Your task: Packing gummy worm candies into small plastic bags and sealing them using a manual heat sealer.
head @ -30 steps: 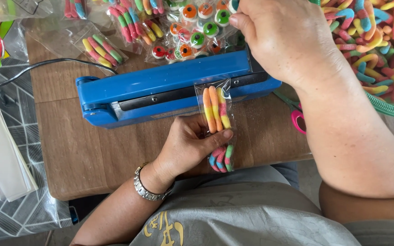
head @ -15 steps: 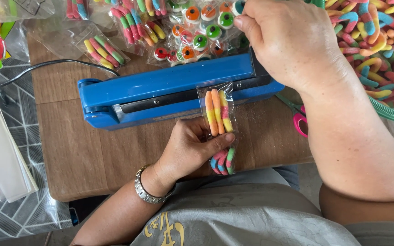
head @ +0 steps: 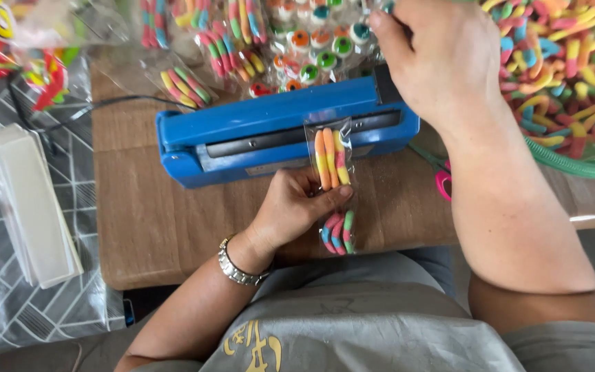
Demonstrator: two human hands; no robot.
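Note:
A blue heat sealer [head: 242, 134] lies across a brown wooden table [head: 153, 227]. My right hand [head: 442, 55] presses down on the right end of its arm, so the sealer is closed. My left hand [head: 297, 207] pinches a clear bag of striped gummy worms [head: 332, 162], whose top edge sits in the sealer's jaw. The lower worms in that bag [head: 337, 233] hang below my fingers. A metal watch [head: 239, 265] circles my left wrist.
Sealed candy bags [head: 235, 34] pile up behind the sealer. A green basket [head: 573, 162] at the right holds loose gummy worms [head: 566, 62]. Pink-handled scissors [head: 442, 180] lie under my right forearm. A stack of clear bags [head: 29, 207] rests at the left, and a black cord [head: 77, 114] runs there.
Almost nothing has moved. My right hand stays pressed on the sealer arm and my left hand keeps the bag in the jaw; the view has shifted slightly.

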